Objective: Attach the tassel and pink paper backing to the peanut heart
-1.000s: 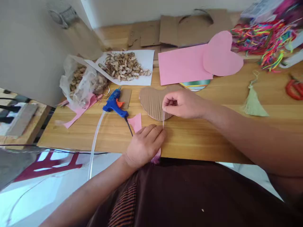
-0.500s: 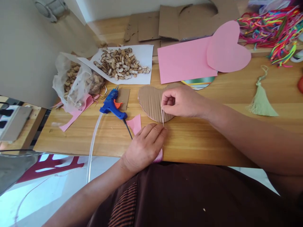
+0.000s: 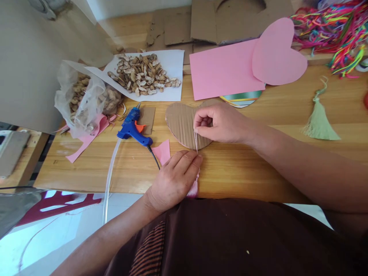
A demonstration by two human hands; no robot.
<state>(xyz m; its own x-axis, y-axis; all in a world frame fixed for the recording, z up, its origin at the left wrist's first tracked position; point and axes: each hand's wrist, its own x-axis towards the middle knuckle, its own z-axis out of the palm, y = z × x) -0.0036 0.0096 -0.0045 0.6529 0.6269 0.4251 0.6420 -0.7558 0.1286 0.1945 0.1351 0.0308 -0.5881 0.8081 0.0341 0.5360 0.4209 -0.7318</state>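
A pink tassel [image 3: 193, 189] lies at the table's front edge, partly hidden under my left hand [image 3: 178, 173]. The fingers of that hand are closed on its upper part. From there a thin pale cord loop [image 3: 196, 142] runs up, stretched taut, to my right hand [image 3: 217, 122], which pinches its far end between thumb and forefinger. Just beneath my right hand is a corrugated cardboard heart [image 3: 181, 122], lying flat, its right side covered by the hand. Left of it rests a blue glue gun [image 3: 133, 128] with an orange trigger and a clear glue stick sticking out behind.
Peanut shells [image 3: 143, 74] are heaped on white paper, beside a plastic bag [image 3: 82, 101] of more. Farther back lie pink card [image 3: 224, 71], a pink paper heart [image 3: 277, 55] and cardboard sheets [image 3: 178, 28]. A pale green tassel [image 3: 320, 120] and colourful cords [image 3: 336, 32] are at right.
The camera view has shifted slightly. Both hands keep their grip with the loop still taut between them, and a little more of the pink tassel shows below my left hand.
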